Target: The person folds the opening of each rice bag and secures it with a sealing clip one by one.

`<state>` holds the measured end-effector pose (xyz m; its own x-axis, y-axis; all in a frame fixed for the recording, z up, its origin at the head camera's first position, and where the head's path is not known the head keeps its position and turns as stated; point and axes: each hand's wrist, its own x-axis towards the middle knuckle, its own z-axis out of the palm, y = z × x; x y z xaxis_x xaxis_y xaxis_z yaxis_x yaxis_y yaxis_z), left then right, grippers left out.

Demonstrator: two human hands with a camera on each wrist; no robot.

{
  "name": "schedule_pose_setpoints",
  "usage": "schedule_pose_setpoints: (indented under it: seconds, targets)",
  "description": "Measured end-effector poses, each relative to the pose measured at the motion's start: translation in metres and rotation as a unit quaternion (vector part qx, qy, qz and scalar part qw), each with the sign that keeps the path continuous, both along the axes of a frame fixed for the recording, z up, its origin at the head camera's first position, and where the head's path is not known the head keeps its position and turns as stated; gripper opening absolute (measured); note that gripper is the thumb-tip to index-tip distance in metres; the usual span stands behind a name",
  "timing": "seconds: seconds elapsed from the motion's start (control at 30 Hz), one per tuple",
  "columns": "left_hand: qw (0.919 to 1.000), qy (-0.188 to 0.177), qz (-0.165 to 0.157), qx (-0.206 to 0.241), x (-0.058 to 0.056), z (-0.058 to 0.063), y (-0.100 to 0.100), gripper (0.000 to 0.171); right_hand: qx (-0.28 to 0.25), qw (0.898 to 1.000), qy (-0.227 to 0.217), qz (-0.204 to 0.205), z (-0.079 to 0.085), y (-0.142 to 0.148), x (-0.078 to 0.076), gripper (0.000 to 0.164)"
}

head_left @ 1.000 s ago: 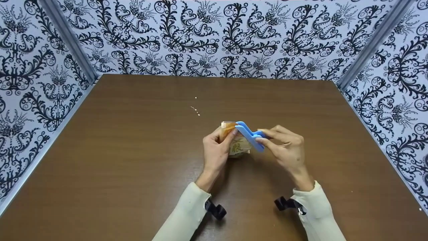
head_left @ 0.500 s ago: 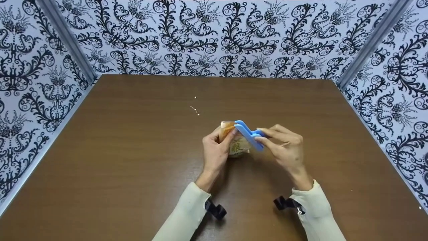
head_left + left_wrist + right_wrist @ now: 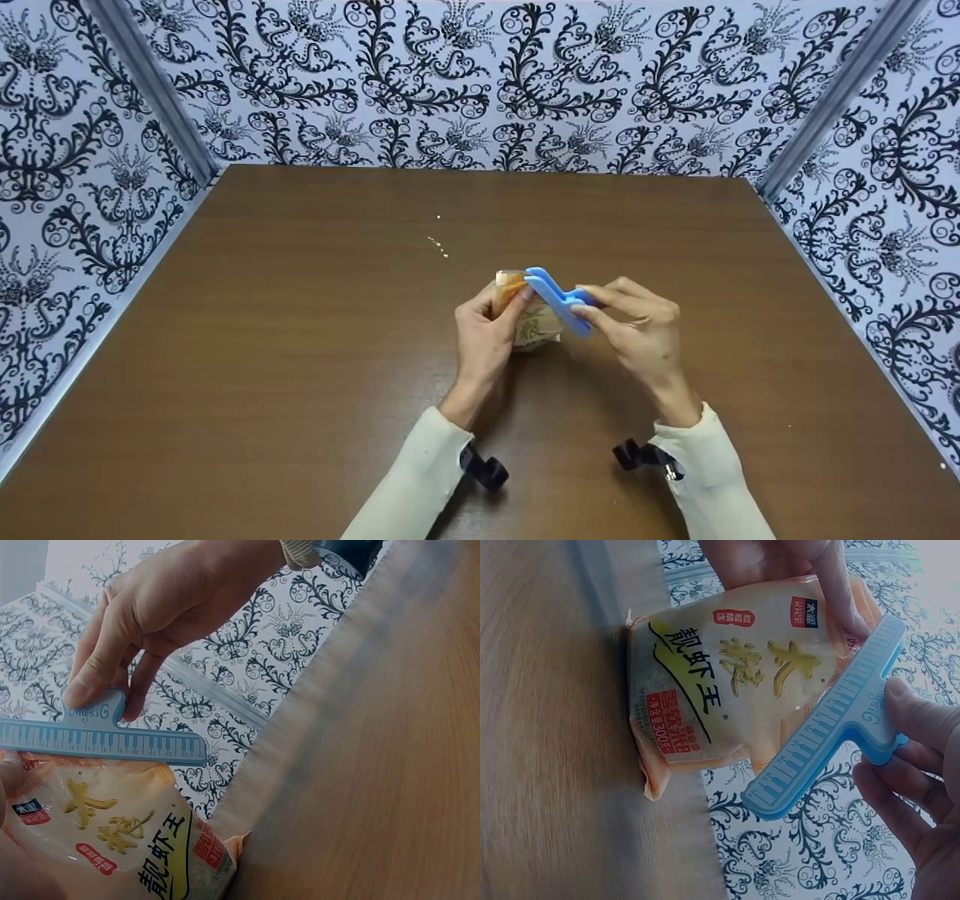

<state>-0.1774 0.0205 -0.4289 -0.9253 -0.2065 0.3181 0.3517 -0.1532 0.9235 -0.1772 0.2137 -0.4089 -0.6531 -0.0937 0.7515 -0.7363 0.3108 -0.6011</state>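
A clear and orange plastic bag of rice (image 3: pixel 705 682) with Chinese lettering stands low over the table, its top folded. My left hand (image 3: pixel 481 337) grips the bag by this folded top, thumb on the near side. Between thumb and fingers, my right hand (image 3: pixel 649 330) pinches the handles of a blue bag clip (image 3: pixel 825 724) printed with piano keys. The clip's long jaws lie along the fold and overlap it in both wrist views. In the head view the jaws stand slightly apart at the far end, near my left thumb.
The brown wooden table (image 3: pixel 262 337) spreads around the hands. White crumbs (image 3: pixel 439 246) lie beyond the bag, left of centre. Patterned black-and-white walls (image 3: pixel 480 82) enclose the table at the back and sides. Black wrist cameras (image 3: pixel 484 471) hang below both sleeves.
The bag clip has edged slightly left and away along the bag's top with my right hand. My left hand and the bag have hardly moved.
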Motion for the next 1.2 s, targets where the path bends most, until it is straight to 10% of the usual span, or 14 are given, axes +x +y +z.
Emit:
schedule_pose_setpoints:
  seconds: [1.2]
  targets:
    - [0.9983,-0.018,-0.033,-0.044,0.0042,0.001,-0.009,0.021,0.011,0.995,-0.101,-0.016,-0.0053,-0.0068,0.0037,0.038]
